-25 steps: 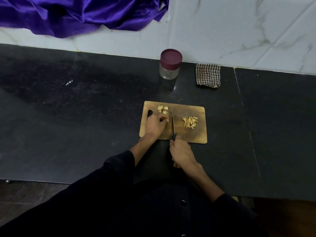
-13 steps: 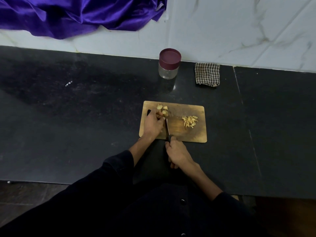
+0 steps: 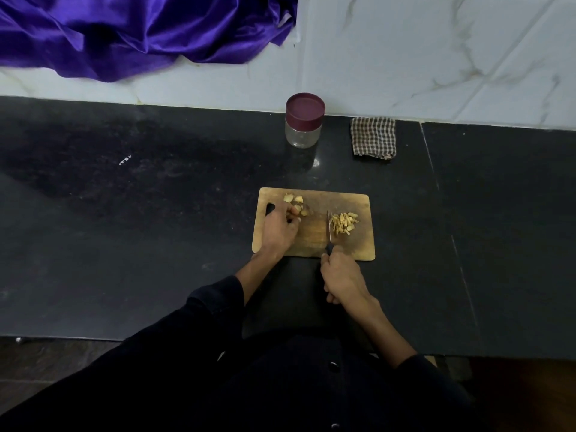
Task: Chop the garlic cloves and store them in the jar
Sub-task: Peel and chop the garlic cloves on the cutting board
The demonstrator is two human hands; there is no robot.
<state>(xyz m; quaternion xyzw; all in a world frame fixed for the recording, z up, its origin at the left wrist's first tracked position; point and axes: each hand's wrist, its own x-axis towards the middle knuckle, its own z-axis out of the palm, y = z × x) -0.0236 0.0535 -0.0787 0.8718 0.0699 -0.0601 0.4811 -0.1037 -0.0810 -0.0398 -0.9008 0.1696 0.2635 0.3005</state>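
While the right hand [image 3: 343,280] grips the knife [image 3: 329,230] beside the chopped garlic [image 3: 343,223] near the board's [image 3: 311,238] right edge, the left hand [image 3: 279,230] pinches whole cloves [image 3: 294,204] toward its far left corner; the lidded jar [image 3: 304,121] stands at the counter's [image 3: 156,229] far edge.

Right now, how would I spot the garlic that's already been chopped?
Find the wooden cutting board on the black counter. On its right half, just right of the knife blade, lies the chopped garlic. It is a heap of thin pale slivers, unlike the chunky whole cloves by the left hand.
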